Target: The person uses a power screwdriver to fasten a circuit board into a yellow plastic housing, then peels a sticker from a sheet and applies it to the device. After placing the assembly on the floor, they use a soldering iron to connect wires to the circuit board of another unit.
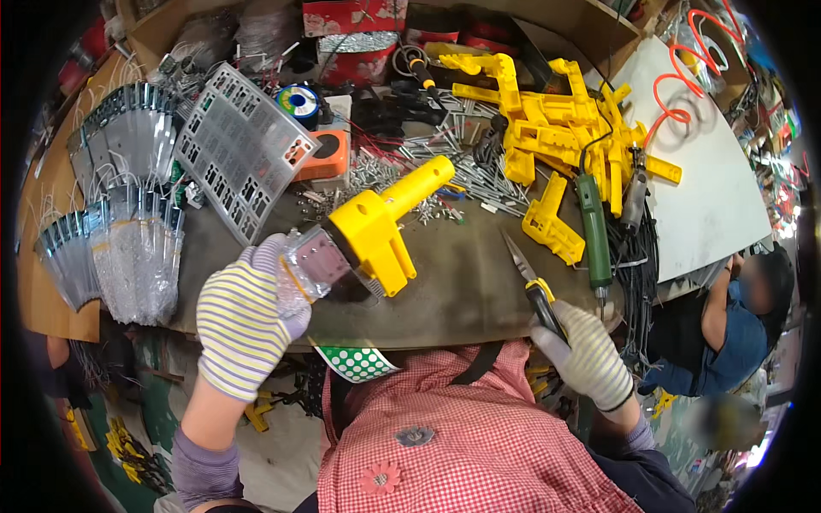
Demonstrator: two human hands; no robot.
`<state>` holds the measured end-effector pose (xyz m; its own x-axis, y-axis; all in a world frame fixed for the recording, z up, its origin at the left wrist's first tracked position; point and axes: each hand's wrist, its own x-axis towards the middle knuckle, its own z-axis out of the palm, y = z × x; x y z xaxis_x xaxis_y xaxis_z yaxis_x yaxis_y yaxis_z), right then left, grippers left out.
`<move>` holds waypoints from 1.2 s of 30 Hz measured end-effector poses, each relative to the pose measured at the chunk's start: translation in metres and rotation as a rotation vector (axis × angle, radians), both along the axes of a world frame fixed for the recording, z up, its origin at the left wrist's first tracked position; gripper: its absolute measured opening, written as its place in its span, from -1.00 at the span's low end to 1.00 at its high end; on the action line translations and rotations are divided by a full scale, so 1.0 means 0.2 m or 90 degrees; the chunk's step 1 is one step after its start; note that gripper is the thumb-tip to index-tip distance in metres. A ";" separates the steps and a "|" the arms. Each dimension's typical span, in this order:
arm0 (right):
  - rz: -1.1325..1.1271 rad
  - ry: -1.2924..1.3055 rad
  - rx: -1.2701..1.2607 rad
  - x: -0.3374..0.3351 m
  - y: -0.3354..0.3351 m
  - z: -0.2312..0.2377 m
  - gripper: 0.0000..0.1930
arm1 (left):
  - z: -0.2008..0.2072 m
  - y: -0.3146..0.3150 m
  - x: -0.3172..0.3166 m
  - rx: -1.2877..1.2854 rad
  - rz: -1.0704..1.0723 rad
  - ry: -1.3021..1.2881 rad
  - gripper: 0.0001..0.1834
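My left hand (245, 318), in a striped knit glove, is closed round the plastic-wrapped metal end of a yellow power tool (369, 229). The tool hangs tilted above the near part of the bench, its round yellow grip pointing up and to the right. My right hand (592, 355), gloved alike, holds needle-nose pliers (541, 299) by their black and yellow handles. The pliers' jaws point up and to the left, apart from the yellow tool. A green electric screwdriver (592, 231) lies just beyond my right hand, beside a loose yellow housing piece (552, 224).
Yellow housings (556, 115) pile up at the back right, near loose screws (462, 145). A clear compartment case (244, 150), an orange box (325, 156) and wrapped metal blades (137, 248) occupy the left. A coiled red hose (676, 85) hangs right; another person (727, 325) sits there.
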<state>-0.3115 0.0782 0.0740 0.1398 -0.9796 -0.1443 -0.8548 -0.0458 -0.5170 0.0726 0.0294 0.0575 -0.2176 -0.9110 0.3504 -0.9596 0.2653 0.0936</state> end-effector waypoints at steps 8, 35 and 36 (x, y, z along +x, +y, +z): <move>-0.069 0.190 -0.485 -0.16 -0.32 -0.24 -0.63 | -0.07 0.00 0.06 0.300 -0.082 0.192 -0.16; -0.165 -0.814 -0.119 -0.72 -0.52 -0.04 -0.27 | -0.01 -0.04 0.00 0.304 -0.084 0.127 0.14; -0.092 -0.952 -0.113 -0.56 -0.55 -0.01 -0.33 | -0.05 -0.02 -0.05 0.294 -0.070 0.117 0.14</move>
